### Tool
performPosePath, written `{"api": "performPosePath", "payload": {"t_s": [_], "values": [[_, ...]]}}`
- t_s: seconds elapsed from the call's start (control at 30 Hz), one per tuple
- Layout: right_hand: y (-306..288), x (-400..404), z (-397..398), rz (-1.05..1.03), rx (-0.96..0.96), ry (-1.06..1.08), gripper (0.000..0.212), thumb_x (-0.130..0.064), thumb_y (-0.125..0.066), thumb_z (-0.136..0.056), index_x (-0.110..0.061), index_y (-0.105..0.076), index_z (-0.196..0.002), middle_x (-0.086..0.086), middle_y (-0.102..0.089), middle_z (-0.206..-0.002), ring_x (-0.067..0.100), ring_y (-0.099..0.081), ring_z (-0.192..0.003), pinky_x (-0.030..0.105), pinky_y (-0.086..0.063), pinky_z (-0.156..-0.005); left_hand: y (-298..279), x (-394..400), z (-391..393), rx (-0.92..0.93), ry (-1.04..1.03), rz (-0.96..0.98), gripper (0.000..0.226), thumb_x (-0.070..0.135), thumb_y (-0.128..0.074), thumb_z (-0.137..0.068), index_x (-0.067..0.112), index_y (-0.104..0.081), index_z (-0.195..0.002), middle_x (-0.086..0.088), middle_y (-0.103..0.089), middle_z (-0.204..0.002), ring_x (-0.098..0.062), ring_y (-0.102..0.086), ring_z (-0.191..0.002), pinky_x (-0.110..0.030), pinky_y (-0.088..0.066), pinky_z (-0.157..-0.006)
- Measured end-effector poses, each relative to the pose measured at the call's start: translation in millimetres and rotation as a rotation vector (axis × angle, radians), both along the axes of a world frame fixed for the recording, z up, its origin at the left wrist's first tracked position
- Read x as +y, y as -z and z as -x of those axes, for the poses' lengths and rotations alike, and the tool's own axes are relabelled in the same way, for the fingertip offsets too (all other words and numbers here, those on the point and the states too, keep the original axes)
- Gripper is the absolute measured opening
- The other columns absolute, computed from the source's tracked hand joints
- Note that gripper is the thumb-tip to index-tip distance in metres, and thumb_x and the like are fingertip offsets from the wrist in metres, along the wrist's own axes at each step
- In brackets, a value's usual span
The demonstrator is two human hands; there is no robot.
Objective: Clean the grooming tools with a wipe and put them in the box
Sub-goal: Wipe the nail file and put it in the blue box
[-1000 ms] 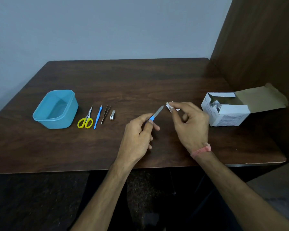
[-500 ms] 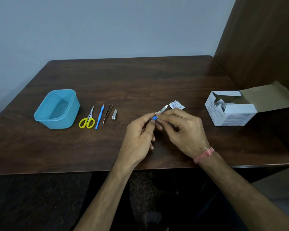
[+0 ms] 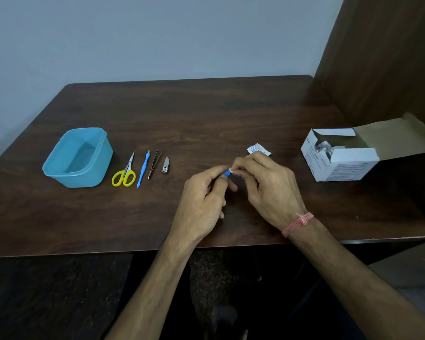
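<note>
At the table's middle my left hand [image 3: 203, 192] pinches the blue handle of a nail file [image 3: 227, 173]. My right hand [image 3: 268, 185] closes a small white wipe [image 3: 232, 170] around the file's blade, which is hidden under its fingers. A torn wipe sachet [image 3: 257, 148] lies just beyond my right hand. At the left stands the open blue plastic box [image 3: 79, 157]. Beside it lie yellow-handled scissors [image 3: 125, 174], a blue cuticle tool [image 3: 143, 168], tweezers [image 3: 154, 163] and a nail clipper [image 3: 165, 165].
A white cardboard carton of wipes [image 3: 341, 159] with its flap open stands at the right, close to a brown wooden side panel [image 3: 383, 57]. The dark wooden table [image 3: 182, 114] ends at a grey wall behind.
My right hand has come onto the file with the wipe and slid down the blade toward the blue handle. The sachet now lies on the table.
</note>
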State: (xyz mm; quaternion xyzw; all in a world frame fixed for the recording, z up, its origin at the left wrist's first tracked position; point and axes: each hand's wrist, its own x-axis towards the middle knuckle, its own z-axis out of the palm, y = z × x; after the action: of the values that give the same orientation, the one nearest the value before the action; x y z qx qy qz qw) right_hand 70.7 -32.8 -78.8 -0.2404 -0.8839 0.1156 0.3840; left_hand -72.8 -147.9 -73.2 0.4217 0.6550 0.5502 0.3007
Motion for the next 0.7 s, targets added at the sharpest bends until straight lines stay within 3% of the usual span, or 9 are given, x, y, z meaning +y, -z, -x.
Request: {"api": "performPosePath", "payload": {"t_s": [0.13,0.27,0.4,0.53,0.7], "values": [[-1.7,1.9,1.2,0.021,0.024,0.097,0.014,-0.014,-0.067,-0.105,-0.021,-0.077,-0.111,-0.01,-0.07,-0.107,0.014,-0.07,-0.084,0.042,-0.06,-0.067,1.4,0.5,-0.2,-0.01,0.004,0.004,0.035,0.014,-0.052,-0.116,0.03,-0.078,-0.134,0.007,-0.078,-0.092,-0.005,-0.059,-0.063,-0.027,-0.053,-0.051],[-2.6,-1.2,1.2,0.013,-0.016,0.015,0.013,-0.017,-0.065,-0.107,-0.021,-0.076,-0.112,-0.01,-0.07,-0.108,0.014,-0.071,-0.087,0.043,-0.061,-0.068,1.6,0.1,-0.6,0.004,0.007,0.007,0.036,0.013,-0.052,-0.115,0.033,-0.079,-0.126,0.006,-0.079,-0.091,-0.006,-0.059,-0.062,-0.028,-0.053,-0.05],[-3.8,0.7,1.0,0.024,0.017,0.107,0.013,-0.014,-0.068,-0.105,-0.022,-0.076,-0.11,-0.009,-0.07,-0.105,0.015,-0.071,-0.085,0.044,-0.061,-0.067,1.8,0.1,-0.4,0.002,0.011,0.02,0.036,0.014,-0.052,-0.115,0.027,-0.077,-0.137,0.007,-0.079,-0.093,-0.005,-0.059,-0.063,-0.027,-0.053,-0.051],[-4.3,-2.4,0.2,0.018,-0.015,0.024,0.013,-0.014,-0.069,-0.106,-0.021,-0.077,-0.112,-0.009,-0.07,-0.108,0.014,-0.071,-0.087,0.042,-0.061,-0.069,0.2,-1.3,-0.3,-0.012,0.01,0.0,0.037,0.011,-0.051,-0.114,0.033,-0.079,-0.126,0.006,-0.078,-0.091,-0.007,-0.059,-0.063,-0.027,-0.053,-0.05],[-2.7,5.0,1.1,0.092,0.071,0.185,0.011,-0.013,-0.073,-0.102,-0.024,-0.078,-0.104,-0.012,-0.07,-0.103,0.004,-0.061,-0.077,0.038,-0.058,-0.071,3.5,0.7,-0.3,-0.016,0.007,0.012,0.034,0.011,-0.052,-0.115,0.024,-0.078,-0.133,0.006,-0.079,-0.091,-0.006,-0.058,-0.062,-0.027,-0.051,-0.049]]}}
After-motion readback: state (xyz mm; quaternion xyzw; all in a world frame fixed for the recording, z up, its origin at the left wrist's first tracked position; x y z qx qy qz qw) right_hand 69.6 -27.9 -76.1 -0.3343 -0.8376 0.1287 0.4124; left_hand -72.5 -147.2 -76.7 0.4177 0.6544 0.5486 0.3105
